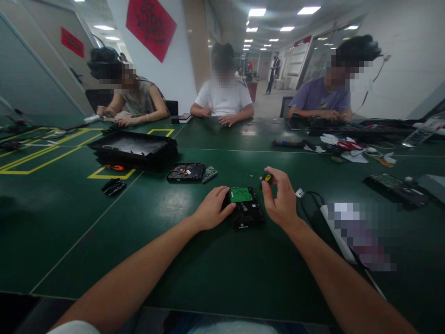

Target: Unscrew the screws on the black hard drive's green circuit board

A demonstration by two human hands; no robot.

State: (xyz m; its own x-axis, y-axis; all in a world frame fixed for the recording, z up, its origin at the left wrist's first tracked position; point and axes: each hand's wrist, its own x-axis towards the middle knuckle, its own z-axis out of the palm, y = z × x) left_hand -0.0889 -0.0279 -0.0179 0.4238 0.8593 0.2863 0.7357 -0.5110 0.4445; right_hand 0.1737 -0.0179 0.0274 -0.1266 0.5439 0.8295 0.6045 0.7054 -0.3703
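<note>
Left hand [212, 208], fingers parted, touches a hard drive [247, 214]; right hand [282, 199] pinches a screwdriver [267, 178] — toward the worktop's [194, 269] far edge, a black tray's [134, 155] contents look indistinct.

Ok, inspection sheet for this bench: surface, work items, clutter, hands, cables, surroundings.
Surface: green tabletop, yellow markings at left.
Work items: black drive with green circuit board; small tool, black-and-yellow handle.
Clutter: black trays, second drive beside a loose circuit board, pale scraps at right, clear bottle.
Hands: left hand on the drive's left side; right hand holds the tool above its right edge.
Cables: black cable beside the right forearm; tangle at far right.
Surroundings: three seated people opposite; ceiling lights on.
</note>
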